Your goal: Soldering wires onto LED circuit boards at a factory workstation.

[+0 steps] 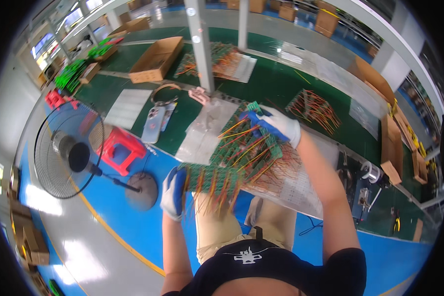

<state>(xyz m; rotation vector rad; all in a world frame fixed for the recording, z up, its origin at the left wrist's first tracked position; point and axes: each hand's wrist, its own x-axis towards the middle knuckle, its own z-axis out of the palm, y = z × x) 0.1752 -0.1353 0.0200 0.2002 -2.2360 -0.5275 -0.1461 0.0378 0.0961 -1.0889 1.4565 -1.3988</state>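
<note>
Two gloved hands work over green circuit boards with red and yellow wires. The left hand (172,192) is closed on the near end of a board panel (207,178), which reaches out to its right with the wires hanging below. The right hand (276,126), farther forward, has its fingers curled around a narrow board strip (272,148) that hangs just under it; blur hides exactly how the fingertips sit. Between the hands lies a pile of wired boards (224,148).

To handle these well, I would grip boards by their bare edges, keep the left hand's panel level, and lift the right hand's strip clear before drawing it sideways — loose wires cross there and could snag, straining their joints. A light hold should do; squeezing might bend the leads.

As for counts: one panel at the left hand and one strip plainly at the right, though more may be bunched in that grip. The boards between the hands overlap too much to number. Two other wired groups lie apart: one batch (313,111) near the right hand, to its right, and one heap (214,61) well beyond it, forward and left. One phone (154,125) lies ahead of the left hand, one fan (70,150) stands to its left, and one wire spool (371,171) sits to the right hand's right.
</note>
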